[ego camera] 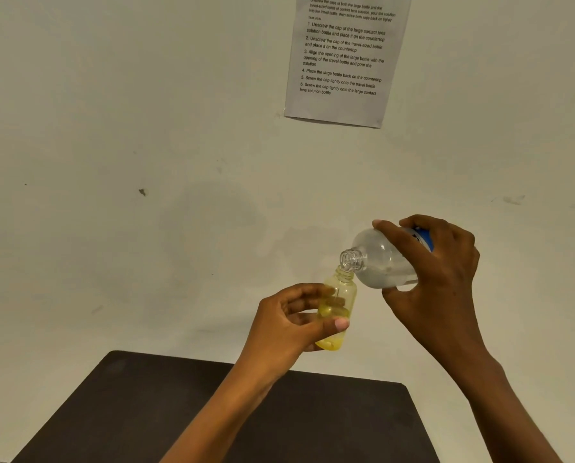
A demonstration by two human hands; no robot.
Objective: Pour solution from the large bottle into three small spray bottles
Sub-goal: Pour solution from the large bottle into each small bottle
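Your left grip [289, 324] pinches the small bottle [344, 290] between thumb and fingers, right of centre in the frame. It is held in the air above the far edge of the dark tabletop [145, 412]. Your right grip [446, 272] wraps round the large bottle [379, 259], tipped neck-down to the left, with its open mouth just above the small bottle's neck. Whether the two rims touch, you cannot tell from here.

The main risk is a miss. The small neck is narrow and both bottles float freely with nothing bracing them, so a slight drift of either wrist would likely send solution down the outside, over your left fingers [341, 324] and onto the tabletop. Tip the large bottle too steeply and the liquid may surge and glug, overshooting the opening.

The light pinch is a second worry: a wet bottle could slip or twist in it. Only a little yellow-tinted liquid shows at the bottom, but your fingers cover part of the wall, so you could overfill without seeing the level. The other two small bottles are out of view.
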